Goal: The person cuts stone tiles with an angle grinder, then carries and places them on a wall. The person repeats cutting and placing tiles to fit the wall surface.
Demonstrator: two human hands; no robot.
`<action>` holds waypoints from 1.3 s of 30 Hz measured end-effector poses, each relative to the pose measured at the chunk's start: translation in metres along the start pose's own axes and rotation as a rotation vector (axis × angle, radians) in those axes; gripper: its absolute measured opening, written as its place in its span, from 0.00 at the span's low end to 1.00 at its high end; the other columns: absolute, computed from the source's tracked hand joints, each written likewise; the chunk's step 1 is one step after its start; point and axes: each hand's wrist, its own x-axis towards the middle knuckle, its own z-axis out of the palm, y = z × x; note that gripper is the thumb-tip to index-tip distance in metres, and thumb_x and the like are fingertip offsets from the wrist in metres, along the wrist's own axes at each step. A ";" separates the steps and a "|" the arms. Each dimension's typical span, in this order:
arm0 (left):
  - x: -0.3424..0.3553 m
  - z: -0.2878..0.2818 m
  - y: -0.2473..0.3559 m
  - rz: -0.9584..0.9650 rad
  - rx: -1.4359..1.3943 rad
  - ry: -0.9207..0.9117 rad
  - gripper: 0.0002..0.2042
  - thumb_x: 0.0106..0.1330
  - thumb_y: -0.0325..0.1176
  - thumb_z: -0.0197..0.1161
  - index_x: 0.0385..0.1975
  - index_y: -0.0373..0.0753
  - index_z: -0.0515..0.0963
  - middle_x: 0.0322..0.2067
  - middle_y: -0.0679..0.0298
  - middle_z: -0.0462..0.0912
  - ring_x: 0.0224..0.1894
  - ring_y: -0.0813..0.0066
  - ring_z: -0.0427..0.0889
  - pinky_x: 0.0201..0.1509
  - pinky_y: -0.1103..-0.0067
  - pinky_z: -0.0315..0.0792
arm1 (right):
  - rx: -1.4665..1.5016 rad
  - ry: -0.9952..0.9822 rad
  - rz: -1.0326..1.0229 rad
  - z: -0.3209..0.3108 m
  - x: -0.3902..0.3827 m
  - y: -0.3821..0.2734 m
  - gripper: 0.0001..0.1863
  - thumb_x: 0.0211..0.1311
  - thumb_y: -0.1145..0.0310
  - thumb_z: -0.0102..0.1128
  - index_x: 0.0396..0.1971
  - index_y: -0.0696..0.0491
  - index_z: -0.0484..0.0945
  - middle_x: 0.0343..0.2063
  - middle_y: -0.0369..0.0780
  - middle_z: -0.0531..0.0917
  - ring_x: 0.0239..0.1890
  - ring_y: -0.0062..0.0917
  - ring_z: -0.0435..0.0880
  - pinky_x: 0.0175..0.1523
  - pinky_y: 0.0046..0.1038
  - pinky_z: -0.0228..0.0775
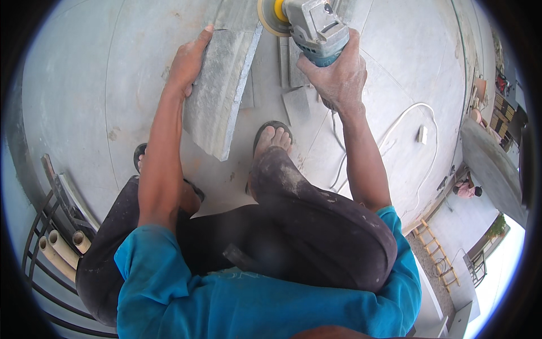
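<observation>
Two hands are at work at the top of our view, one on stone and one on a power tool. Our left hand (189, 62), at about eleven o'clock, lies flat with fingers stretched along the left edge of a long grey stone slab (217, 90), pressing on it and not curled around anything. The slab runs from twelve o'clock down toward the centre, its lower end tilted up off the concrete floor (84, 85) just left of our right foot (272, 138). Our right hand (337, 76), at about one o'clock, is wrapped tight around the body of a grey and teal angle grinder (316, 25). The grinder's yellow-hubbed disc (271, 16) sits at twelve o'clock, touching or just beside the slab's upper right edge; we cannot tell which.

Between the slab and our right hand, smaller stone offcuts (294, 101) lie flat on the floor. A white cable (406, 113) loops across the floor at three o'clock, near a small white block (422, 134). We are squatting: our dark, dusty trousers (316, 226) fill the centre, a blue shirt (254, 305) the six o'clock edge, and both feet are in sandals. At eight o'clock pale pipes (56, 248) rest by a black metal railing (39, 237). At four o'clock, well apart and lower down, a wooden ladder (435, 248) lies near another person (466, 189).
</observation>
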 end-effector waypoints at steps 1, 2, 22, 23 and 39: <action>0.000 0.000 0.000 -0.012 -0.020 -0.001 0.40 0.68 0.67 0.56 0.53 0.27 0.80 0.47 0.50 0.83 0.51 0.66 0.80 0.56 0.73 0.71 | -0.008 -0.002 0.036 0.000 0.000 0.000 0.40 0.47 0.56 0.74 0.56 0.59 0.64 0.37 0.49 0.86 0.36 0.39 0.89 0.44 0.38 0.82; 0.000 0.000 0.000 -0.004 -0.016 -0.010 0.39 0.68 0.66 0.56 0.53 0.27 0.80 0.47 0.51 0.83 0.51 0.66 0.80 0.56 0.73 0.71 | -0.009 0.019 0.049 0.000 0.001 0.000 0.40 0.47 0.56 0.74 0.55 0.59 0.64 0.36 0.49 0.86 0.36 0.39 0.89 0.44 0.38 0.82; 0.002 -0.001 -0.003 0.027 -0.055 -0.019 0.39 0.68 0.66 0.56 0.54 0.27 0.79 0.49 0.51 0.83 0.52 0.65 0.79 0.58 0.72 0.70 | 0.013 -0.025 0.019 0.001 -0.009 0.000 0.40 0.46 0.56 0.75 0.55 0.59 0.64 0.37 0.50 0.86 0.36 0.41 0.89 0.44 0.38 0.82; 0.002 -0.001 -0.004 0.019 -0.037 -0.007 0.39 0.68 0.66 0.56 0.54 0.27 0.79 0.49 0.51 0.83 0.51 0.65 0.79 0.58 0.72 0.70 | 0.017 -0.037 0.040 0.001 -0.011 0.000 0.40 0.46 0.56 0.75 0.55 0.59 0.64 0.37 0.50 0.86 0.37 0.41 0.89 0.44 0.38 0.82; 0.004 -0.002 -0.007 0.012 -0.034 -0.019 0.41 0.68 0.67 0.56 0.54 0.26 0.79 0.50 0.49 0.82 0.52 0.63 0.80 0.58 0.71 0.70 | 0.013 -0.092 0.077 -0.001 -0.017 -0.005 0.40 0.45 0.57 0.75 0.55 0.59 0.64 0.37 0.50 0.86 0.37 0.42 0.89 0.45 0.39 0.81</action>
